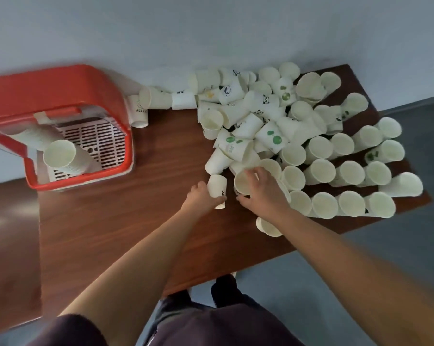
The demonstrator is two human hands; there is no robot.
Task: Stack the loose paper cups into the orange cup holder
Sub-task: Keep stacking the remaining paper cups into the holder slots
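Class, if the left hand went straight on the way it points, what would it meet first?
Probably the tipped cup at the pile's near edge, just beyond the held cup in the left hand; depth unclear.

The orange cup holder (61, 101) blurs and runs off the left edge, left hand (201, 196) fingers vanish behind the printed cup (217, 187), right hand (263, 191) masks the upright cup (242, 182) along its side, and its forearm (311, 233) half-hides the near cup (267, 228).

There is one orange plastic cup holder (61, 91), holding one nested stack of white paper cups (61, 156). One brown wooden bench (136, 221) carries several dozen loose white paper cups (320, 171), too heaped to count exactly.
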